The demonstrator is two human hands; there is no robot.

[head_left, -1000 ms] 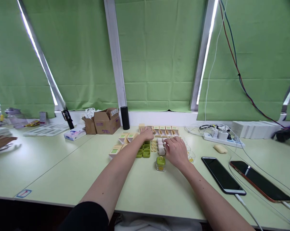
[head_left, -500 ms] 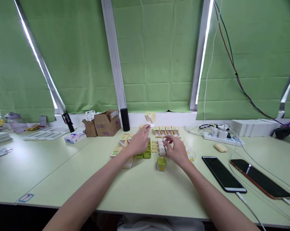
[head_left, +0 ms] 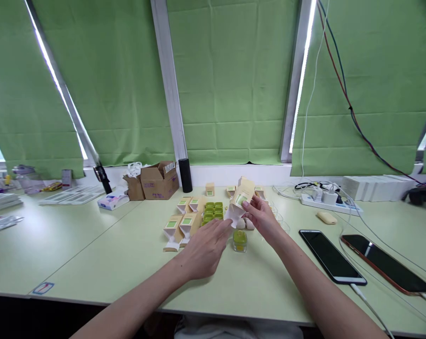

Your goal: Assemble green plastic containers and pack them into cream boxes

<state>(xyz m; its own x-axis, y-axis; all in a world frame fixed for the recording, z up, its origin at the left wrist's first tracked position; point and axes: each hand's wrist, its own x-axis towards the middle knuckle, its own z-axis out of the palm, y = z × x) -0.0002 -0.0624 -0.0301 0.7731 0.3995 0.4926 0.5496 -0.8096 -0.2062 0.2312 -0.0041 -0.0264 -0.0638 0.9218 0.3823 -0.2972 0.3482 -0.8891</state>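
A small cream carton (head_left: 245, 189) with a green label and open white flaps is tilted above the table, pinched by my right hand (head_left: 264, 219). My left hand (head_left: 207, 249) lies palm down beside it, fingers stretched out and fingertips at the white flap; its thumb is hidden. Just below stands a small clear jar (head_left: 240, 242) with a green lid. Several green square lids (head_left: 213, 212) sit in rows beyond my left hand. Similar cartons (head_left: 172, 228) with flaps out lie to the left. Whitish rounded pieces (head_left: 249, 224) show partly behind the held carton.
At the back stand brown cardboard boxes (head_left: 159, 181) and a black cylinder (head_left: 185, 175). Two phones (head_left: 331, 256) with cables lie on the right. A power strip (head_left: 329, 202) and a beige oval object (head_left: 326, 217) are behind them. A tissue pack (head_left: 113, 201) is left.
The carton, raised near my left hand at the back, is now lower, nearer and in my right hand. My left hand has come down and towards me. Small pieces in the middle are now covered.
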